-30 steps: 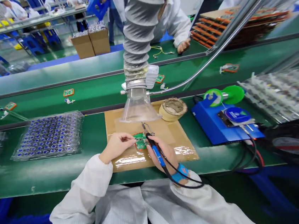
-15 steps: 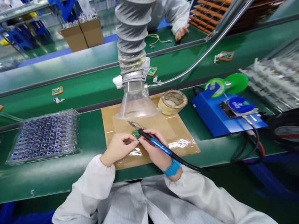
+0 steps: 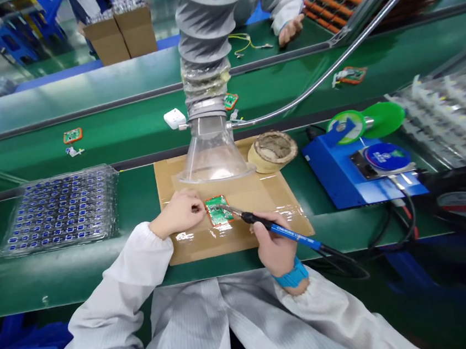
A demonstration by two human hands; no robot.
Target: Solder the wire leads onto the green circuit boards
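My right hand is closed round the blue and black handle of a soldering iron. The iron's tip points left and lies over a small green circuit board with an orange edge. That board rests on a brown cardboard sheet covered in glossy tape. At the board's left edge my left hand has its fingers pinched together; what is between them is hidden. Above the board hangs the clear funnel hood of a grey fume hose.
A tan round pot stands behind the sheet. To the right sits a blue solder feeder with a green reel. Stacked clear trays lie left. Several boards dot the green belt. Across it shows another person's hand.
My right hand has moved right and down, swinging the iron so its tip now comes onto the board from the right. More of the board shows. My left hand stays close to its left edge.
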